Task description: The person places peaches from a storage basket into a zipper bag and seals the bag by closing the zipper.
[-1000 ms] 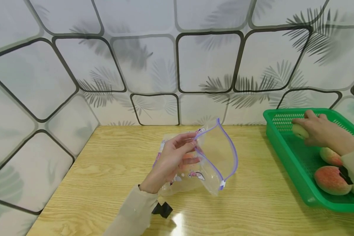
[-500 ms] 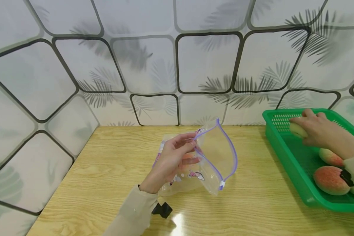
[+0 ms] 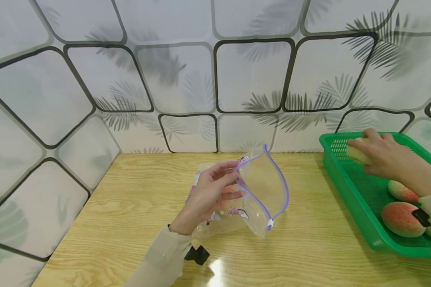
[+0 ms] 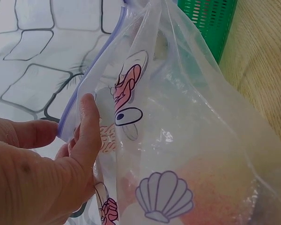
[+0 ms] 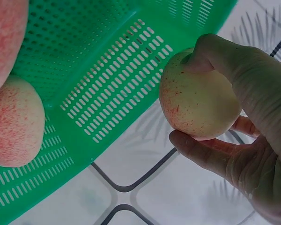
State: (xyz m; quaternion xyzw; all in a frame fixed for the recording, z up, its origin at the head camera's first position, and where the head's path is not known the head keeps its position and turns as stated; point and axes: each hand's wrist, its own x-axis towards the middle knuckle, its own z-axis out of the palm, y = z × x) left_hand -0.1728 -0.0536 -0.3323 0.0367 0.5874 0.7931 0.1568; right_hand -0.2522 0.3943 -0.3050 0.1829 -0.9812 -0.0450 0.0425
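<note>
My left hand (image 3: 210, 193) pinches the purple-edged rim of a clear zip bag (image 3: 253, 213) with pink and shell prints. The bag's mouth gapes toward the right, a white slider at its lower corner. Through the plastic a reddish round fruit (image 4: 215, 192) shows blurrily, like a peach. My right hand (image 3: 391, 157) grips a pale yellow peach (image 5: 201, 98) with red specks, thumb on one side and fingers on the other. It holds this peach over the far left part of the green basket (image 3: 348, 199), clear of the basket floor.
Several red-and-cream peaches (image 3: 404, 219) lie in the basket's near part, some partly hidden by my right sleeve. Both bag and basket stand on a wood-grain table (image 3: 129, 223). A patterned wall covering (image 3: 253, 75) rises behind and at the left.
My right hand has moved slightly left and up with the peach. The left hand and the bag have stayed nearly still.
</note>
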